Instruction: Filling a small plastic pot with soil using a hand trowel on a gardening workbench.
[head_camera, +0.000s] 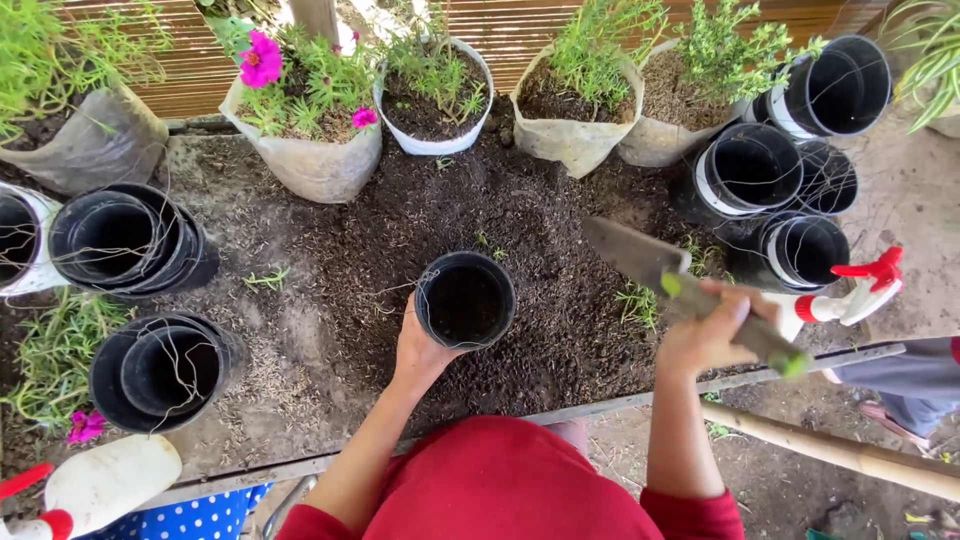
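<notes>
Left hand (420, 352) grip partly hidden behind black pot (466, 300)

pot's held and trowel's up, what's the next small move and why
Probably dip the trowel into the loose dark soil beside the pot. The left hand steadies the small black pot, which looks empty, and the right hand holds the trowel's blade clear above the soil.
</notes>
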